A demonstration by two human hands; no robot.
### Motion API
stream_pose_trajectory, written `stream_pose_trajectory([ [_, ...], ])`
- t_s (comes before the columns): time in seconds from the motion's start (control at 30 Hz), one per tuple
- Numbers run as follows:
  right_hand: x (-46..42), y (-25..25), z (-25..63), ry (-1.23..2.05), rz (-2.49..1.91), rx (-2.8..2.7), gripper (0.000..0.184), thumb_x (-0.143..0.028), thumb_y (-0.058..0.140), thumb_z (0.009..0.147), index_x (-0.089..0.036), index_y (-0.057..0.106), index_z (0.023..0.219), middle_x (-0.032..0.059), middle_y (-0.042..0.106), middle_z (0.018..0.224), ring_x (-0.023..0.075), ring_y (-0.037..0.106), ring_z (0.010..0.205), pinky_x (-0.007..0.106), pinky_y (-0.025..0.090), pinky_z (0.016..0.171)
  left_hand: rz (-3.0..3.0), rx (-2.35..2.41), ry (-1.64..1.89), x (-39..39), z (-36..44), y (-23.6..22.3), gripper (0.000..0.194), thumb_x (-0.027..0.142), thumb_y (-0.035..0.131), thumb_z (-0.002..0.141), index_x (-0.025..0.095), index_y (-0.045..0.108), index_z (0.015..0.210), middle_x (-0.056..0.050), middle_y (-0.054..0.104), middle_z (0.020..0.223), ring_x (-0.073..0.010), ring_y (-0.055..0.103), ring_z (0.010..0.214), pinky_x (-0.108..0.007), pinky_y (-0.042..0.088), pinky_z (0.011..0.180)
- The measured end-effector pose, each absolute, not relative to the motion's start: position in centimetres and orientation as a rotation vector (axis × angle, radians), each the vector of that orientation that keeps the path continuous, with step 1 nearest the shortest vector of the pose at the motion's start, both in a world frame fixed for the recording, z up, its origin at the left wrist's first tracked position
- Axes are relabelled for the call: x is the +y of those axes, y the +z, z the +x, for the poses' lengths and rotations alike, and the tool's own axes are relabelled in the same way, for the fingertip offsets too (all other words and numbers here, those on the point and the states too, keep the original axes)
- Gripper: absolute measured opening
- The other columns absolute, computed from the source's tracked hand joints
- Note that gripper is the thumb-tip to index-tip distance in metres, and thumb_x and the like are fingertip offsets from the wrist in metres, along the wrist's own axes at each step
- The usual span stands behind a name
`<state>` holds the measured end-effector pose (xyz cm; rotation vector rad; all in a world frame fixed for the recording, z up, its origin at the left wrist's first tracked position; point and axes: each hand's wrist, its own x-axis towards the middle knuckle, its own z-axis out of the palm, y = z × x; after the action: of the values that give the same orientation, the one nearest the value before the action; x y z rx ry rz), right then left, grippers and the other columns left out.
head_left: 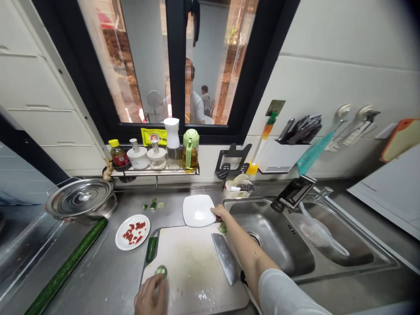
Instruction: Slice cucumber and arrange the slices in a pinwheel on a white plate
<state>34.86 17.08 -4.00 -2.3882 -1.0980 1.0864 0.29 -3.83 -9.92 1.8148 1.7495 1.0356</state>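
At the back edge of the cutting board (193, 262), my right hand (219, 213) pinches the right rim of a white square plate (198, 210). The plate is bare. My left hand (151, 295) is at the board's left front, its curled fingers against a cut cucumber piece (161, 271). A cleaver (225, 258) lies on the right side of the board, its handle partly hidden by my right arm. Another cucumber chunk (151, 249) rests at the board's upper left corner. Some cucumber slices (222, 227) lie just below my right hand.
Left of the board stand a white plate (133, 232) with chopped red bits, a long cucumber (68, 262) and a lidded steel pot (82, 199). Cucumber scraps (153, 204) lie behind. A double sink (272, 236) is on the right; a seasoning rack (157, 172) hangs under the window.
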Motion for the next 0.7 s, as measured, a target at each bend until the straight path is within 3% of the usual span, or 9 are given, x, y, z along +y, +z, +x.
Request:
stream_pose_trajectory([
  [0.27, 16.3, -3.5, 34.9, 1.219, -2.123, -0.984, 0.015, -0.026, 0.055, 0.087, -0.016, 0.052, 0.075, -0.0078, 0.044, 0.044, 0.0073, 0.042, 0.038, 0.018, 0.040, 0.040, 1.737, 1.794, 1.077, -3.9, 1.6, -7.8, 0.033, 0.051, 0.047, 0.083, 0.026, 0.068, 0.088, -0.005, 0.071, 0.089, -0.0208, 0.067, 0.080, -0.034, 0.053, 0.077],
  [0.47, 12.2, -2.6, 34.9, 1.255, -1.955, -0.926, 0.024, -0.030, 0.058, 0.084, -0.018, 0.046, 0.066, -0.0075, 0.043, 0.043, 0.0067, 0.039, 0.036, 0.017, 0.033, 0.037, 1.758, 1.839, 1.055, -5.0, 1.6, -6.7, 0.033, 0.049, 0.043, 0.086, 0.026, 0.066, 0.091, -0.006, 0.069, 0.095, -0.0227, 0.064, 0.089, -0.036, 0.050, 0.082],
  [0.7, 2.8, -3.1, 32.8, 1.307, -1.855, -0.846, 0.026, -0.036, 0.056, 0.080, -0.020, 0.045, 0.063, -0.0061, 0.044, 0.043, 0.0081, 0.042, 0.038, 0.020, 0.038, 0.040, 1.743, 2.090, 0.742, -4.8, -0.1, -6.1, 0.031, 0.038, 0.046, 0.085, 0.024, 0.064, 0.107, -0.008, 0.064, 0.106, -0.0270, 0.056, 0.104, -0.041, 0.042, 0.091],
])
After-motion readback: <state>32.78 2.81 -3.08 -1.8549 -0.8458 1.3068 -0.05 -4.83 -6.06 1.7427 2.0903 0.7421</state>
